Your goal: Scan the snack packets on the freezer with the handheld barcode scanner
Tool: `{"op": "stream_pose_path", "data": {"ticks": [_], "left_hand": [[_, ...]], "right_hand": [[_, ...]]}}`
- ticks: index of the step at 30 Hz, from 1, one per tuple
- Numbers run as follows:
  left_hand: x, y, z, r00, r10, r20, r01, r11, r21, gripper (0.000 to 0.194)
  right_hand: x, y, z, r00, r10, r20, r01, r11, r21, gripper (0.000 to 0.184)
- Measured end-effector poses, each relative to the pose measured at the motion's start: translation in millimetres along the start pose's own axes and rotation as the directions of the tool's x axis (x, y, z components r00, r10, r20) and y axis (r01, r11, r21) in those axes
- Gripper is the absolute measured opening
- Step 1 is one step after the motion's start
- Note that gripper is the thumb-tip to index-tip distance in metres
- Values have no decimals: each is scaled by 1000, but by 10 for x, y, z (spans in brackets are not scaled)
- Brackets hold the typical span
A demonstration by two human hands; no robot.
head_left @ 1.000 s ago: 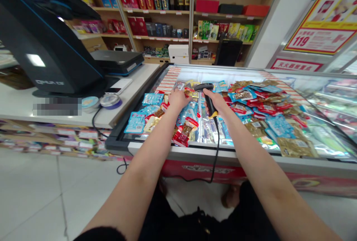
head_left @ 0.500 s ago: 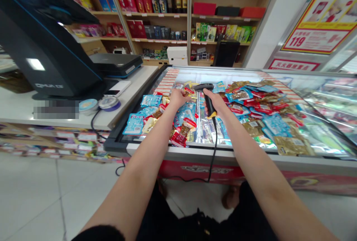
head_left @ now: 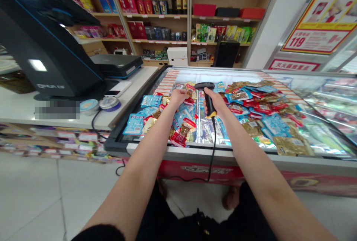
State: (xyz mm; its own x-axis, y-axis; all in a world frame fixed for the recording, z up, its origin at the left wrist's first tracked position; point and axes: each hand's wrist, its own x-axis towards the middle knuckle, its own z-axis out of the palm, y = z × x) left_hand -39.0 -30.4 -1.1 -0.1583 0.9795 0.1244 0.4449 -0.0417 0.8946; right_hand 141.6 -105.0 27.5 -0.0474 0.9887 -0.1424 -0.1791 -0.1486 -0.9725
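Note:
My right hand (head_left: 213,101) is closed around the grip of a black and yellow barcode scanner (head_left: 209,103), whose head points left. A black cable hangs from the scanner's base. Just left of it, my left hand (head_left: 179,97) pinches a red snack packet (head_left: 190,91) in front of the scanner head. Beneath my left hand lies a loose spread of blue, red and gold snack packets (head_left: 182,116) on the freezer's glass top. A larger heap of similar packets (head_left: 256,101) lies to the right of my right hand.
The chest freezer (head_left: 206,151) has a raised rim. At left, a white counter (head_left: 134,84) bears a black checkout terminal (head_left: 64,70), a flat scale (head_left: 117,62), a phone (head_left: 118,88) and two round tubs (head_left: 109,103). Stocked shelves (head_left: 156,16) stand behind.
The red packet in my left hand has been raised and turned, so more of it shows before the scanner. My right hand with the scanner has barely moved.

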Motion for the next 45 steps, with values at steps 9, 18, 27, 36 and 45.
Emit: {"op": "stream_pose_path", "data": {"ticks": [9, 18, 27, 36, 45], "left_hand": [[113, 64, 146, 996, 78, -47, -87, 960, -265, 26], [167, 52, 339, 997, 48, -52, -63, 939, -338, 21], [228, -69, 333, 993, 115, -41, -121, 968, -218, 30], [204, -39, 329, 993, 109, -49, -116, 977, -180, 34], [215, -18, 360, 987, 157, -43, -160, 981, -108, 33]], "right_hand": [[-24, -88, -47, 997, -75, 1, 75, 993, 89, 37], [-29, -85, -83, 996, -93, 2, 93, 994, 51, 38], [-52, -99, -82, 998, -64, 26, 63, 998, 29, 39], [-76, -100, -64, 998, -55, 22, 55, 998, 14, 43], [-80, -132, -126, 1000, 9, 26, -11, 999, 53, 42]]}}
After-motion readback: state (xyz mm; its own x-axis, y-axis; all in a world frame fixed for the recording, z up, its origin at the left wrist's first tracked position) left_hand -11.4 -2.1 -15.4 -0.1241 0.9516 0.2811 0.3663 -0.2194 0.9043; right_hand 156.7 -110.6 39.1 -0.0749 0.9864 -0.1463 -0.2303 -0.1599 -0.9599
